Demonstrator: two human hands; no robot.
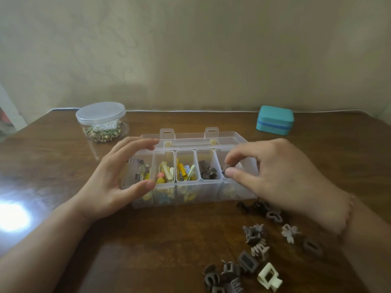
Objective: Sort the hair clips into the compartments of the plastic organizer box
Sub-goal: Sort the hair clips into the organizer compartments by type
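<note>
Clip [226,171], small and dark, sits pinched in right hand [275,176] grip over organizer box [190,199] rightmost compartment.

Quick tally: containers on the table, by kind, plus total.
clear organizer box: 1
round lidded tub: 1
teal case: 1
Total: 3
</note>
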